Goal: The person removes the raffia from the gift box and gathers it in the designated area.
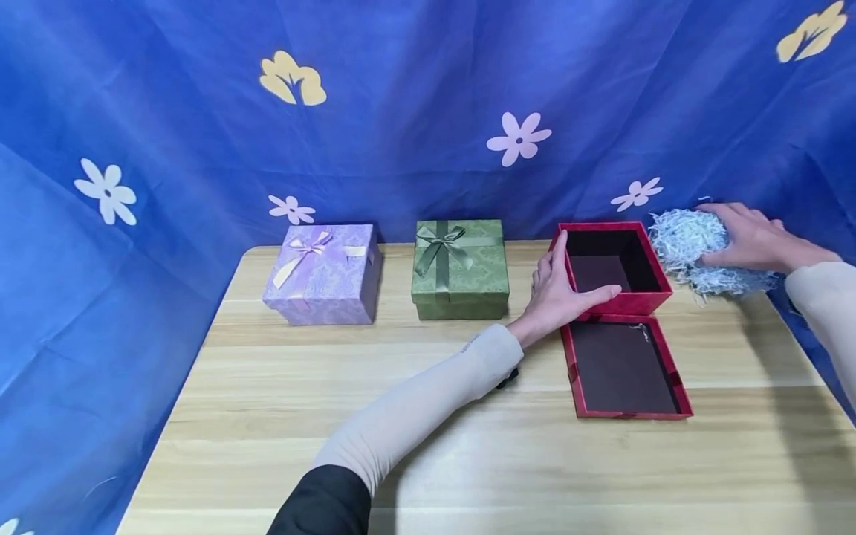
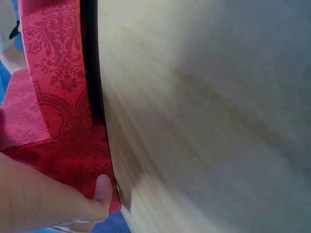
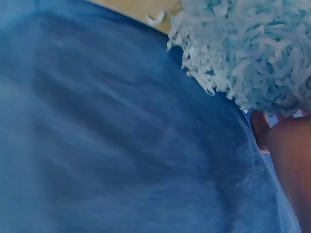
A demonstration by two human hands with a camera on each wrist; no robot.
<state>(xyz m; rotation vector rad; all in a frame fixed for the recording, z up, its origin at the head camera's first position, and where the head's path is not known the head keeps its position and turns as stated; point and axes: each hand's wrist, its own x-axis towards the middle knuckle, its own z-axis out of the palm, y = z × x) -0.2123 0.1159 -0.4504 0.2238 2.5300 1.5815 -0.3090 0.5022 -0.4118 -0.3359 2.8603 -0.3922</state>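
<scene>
Blue flowered cloth (image 1: pixel 134 111) fills the backdrop and drapes down the left side of the frame. Wooden table (image 1: pixel 401 461) takes up the lower half.

Left to right along the table's far edge:
- lilac gift box (image 1: pixel 324 275), lid on, pale ribbon bow, left of centre.
- green gift box (image 1: pixel 460 269), lid on, green bow, at centre, apart from the lilac one.
- left hand (image 1: pixel 558 293), just right of the green box, cream sleeve running in from bottom centre. Fingers lie straight up the left wall of the red box (image 1: pixel 615 269), thumb stretched along its front rim; hand is braced against the box, not curled round it. Left wrist view is blurred but shows the thumb tip (image 2: pixel 103 187) pressed on the red patterned wall (image 2: pixel 58 97).
- red box is open, dark inside, right of centre.
- red lid (image 1: pixel 625 368) lies upside down on the table directly below the box in the frame, its far edge touching or just beside the box front.
- pale blue shredded paper (image 1: pixel 692 249), a loose heap at the right edge of the table, just beside the red box.
- right hand (image 1: pixel 756 238) sits on top of the heap, fingers curled into it, grasping a bunch. Right wrist view shows shreds (image 3: pixel 248 48) bunched against the hand over blue cloth.
</scene>
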